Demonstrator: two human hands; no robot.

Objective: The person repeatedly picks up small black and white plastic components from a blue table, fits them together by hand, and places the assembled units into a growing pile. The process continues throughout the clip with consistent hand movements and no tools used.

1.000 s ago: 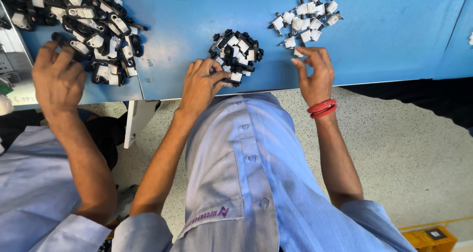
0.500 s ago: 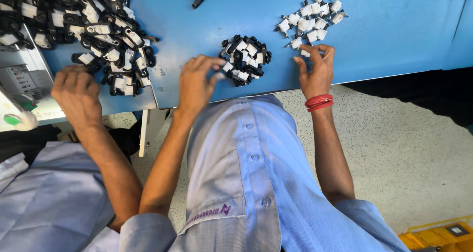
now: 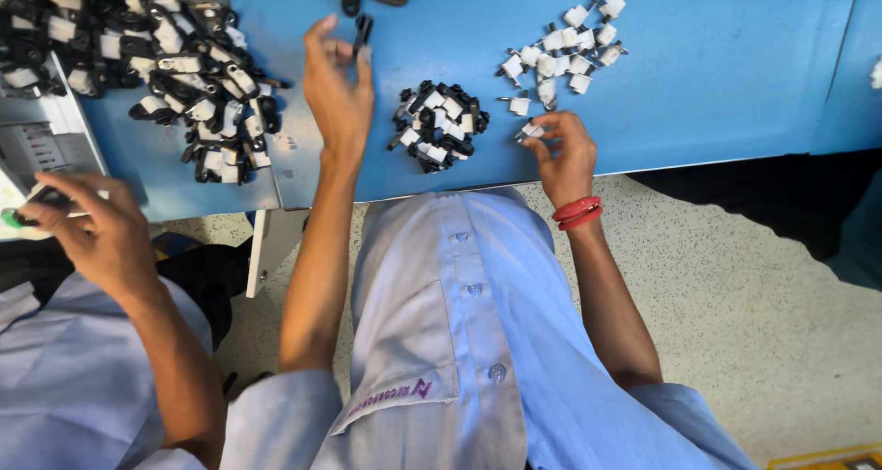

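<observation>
The left hand (image 3: 338, 93) is raised above the blue bench (image 3: 717, 84), pinching a small black clip (image 3: 362, 31) at its fingertips. The right hand (image 3: 562, 153) rests on the bench, fingers closed on a small white part (image 3: 530, 132) just below the white pile (image 3: 560, 52). Between the hands lies a mixed heap (image 3: 437, 125). Both pieces look light, rigid and easily dropped; hold them by the sides.

blue table (image 3: 717, 84) | black-white parts pile (image 3: 437, 125) | white clips (image 3: 560, 61)
</observation>
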